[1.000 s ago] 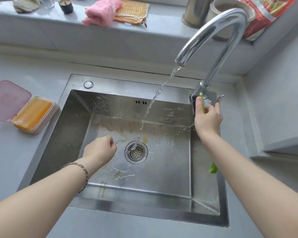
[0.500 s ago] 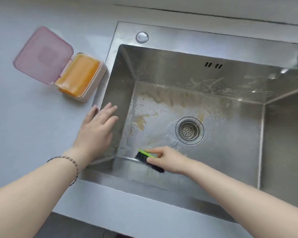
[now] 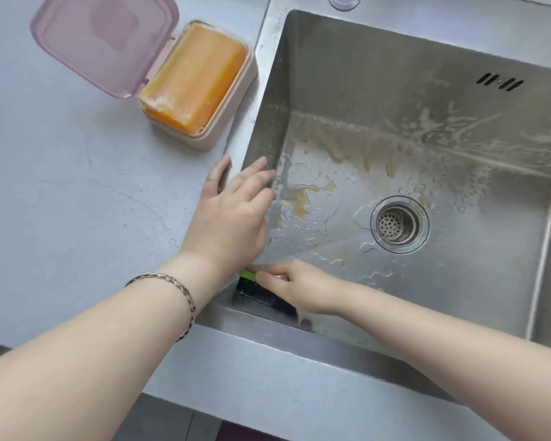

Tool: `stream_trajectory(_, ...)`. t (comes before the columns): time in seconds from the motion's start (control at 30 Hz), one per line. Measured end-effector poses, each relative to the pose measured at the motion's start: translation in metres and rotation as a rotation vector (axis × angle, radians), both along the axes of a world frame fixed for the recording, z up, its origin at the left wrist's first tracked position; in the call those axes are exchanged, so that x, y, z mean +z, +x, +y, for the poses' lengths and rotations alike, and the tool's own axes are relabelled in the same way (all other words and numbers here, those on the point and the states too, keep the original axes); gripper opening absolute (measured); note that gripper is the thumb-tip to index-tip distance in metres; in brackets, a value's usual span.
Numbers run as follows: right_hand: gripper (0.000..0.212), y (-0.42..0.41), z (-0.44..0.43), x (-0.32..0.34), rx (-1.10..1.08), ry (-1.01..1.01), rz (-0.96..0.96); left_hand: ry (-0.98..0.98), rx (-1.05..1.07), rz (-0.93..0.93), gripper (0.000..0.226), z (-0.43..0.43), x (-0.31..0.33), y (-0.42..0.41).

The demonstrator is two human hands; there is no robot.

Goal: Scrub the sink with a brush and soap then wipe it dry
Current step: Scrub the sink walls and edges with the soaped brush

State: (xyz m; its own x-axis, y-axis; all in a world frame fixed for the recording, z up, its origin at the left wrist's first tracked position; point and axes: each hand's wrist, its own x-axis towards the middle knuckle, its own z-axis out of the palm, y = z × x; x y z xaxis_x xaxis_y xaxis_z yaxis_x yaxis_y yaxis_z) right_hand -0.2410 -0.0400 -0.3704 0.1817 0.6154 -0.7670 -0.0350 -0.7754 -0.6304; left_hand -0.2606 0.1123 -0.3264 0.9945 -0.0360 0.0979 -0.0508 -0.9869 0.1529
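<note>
The steel sink point(image 3: 395, 100) fills the right of the view, its floor wet with brownish streaks around the drain strainer point(image 3: 399, 223). My right hand point(image 3: 299, 286) grips a brush point(image 3: 261, 296) with a green back and black bristles, pressed into the sink's near left corner. My left hand point(image 3: 233, 214) lies flat on the sink's left rim, fingers straight and reaching over the edge. An orange soap bar point(image 3: 193, 79) sits in an open pink box point(image 3: 223, 122) on the counter left of the sink.
The box's pink lid point(image 3: 104, 39) is flipped open to the left. Grey countertop point(image 3: 61, 202) spreads left of and in front of the sink. A round steel cap point(image 3: 344, 0) sits on the sink's back rim. The tap is out of view.
The view has dropped and closed in on the sink's left side. My right hand has pushed the brush left into the near corner. My left hand stays on the left rim.
</note>
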Motion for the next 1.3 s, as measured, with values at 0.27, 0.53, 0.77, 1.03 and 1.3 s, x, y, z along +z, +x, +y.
stream_trajectory(0.27,0.034,0.006,0.006,-0.009,0.015,-0.128,-0.113,-0.052,0.002,-0.078,0.028,0.002,-0.003,0.000)
stream_trajectory(0.53,0.036,0.013,-0.015,-0.005,0.055,-0.135,-0.047,-0.082,-0.004,-0.104,0.022,0.003,-0.003,-0.003)
stream_trajectory(0.77,0.047,0.013,-0.036,-0.020,0.176,-0.341,-0.311,-0.113,0.017,-0.088,0.024,0.003,0.001,-0.001)
stream_trajectory(1.03,0.031,0.008,-0.002,-0.015,0.182,-0.117,-0.302,-0.139,0.020,-0.084,0.026,0.003,0.001,-0.001)
stream_trajectory(1.3,0.039,0.012,0.005,-0.040,0.044,-0.096,-0.160,-0.316,0.135,-0.130,0.038,0.005,0.003,-0.001)
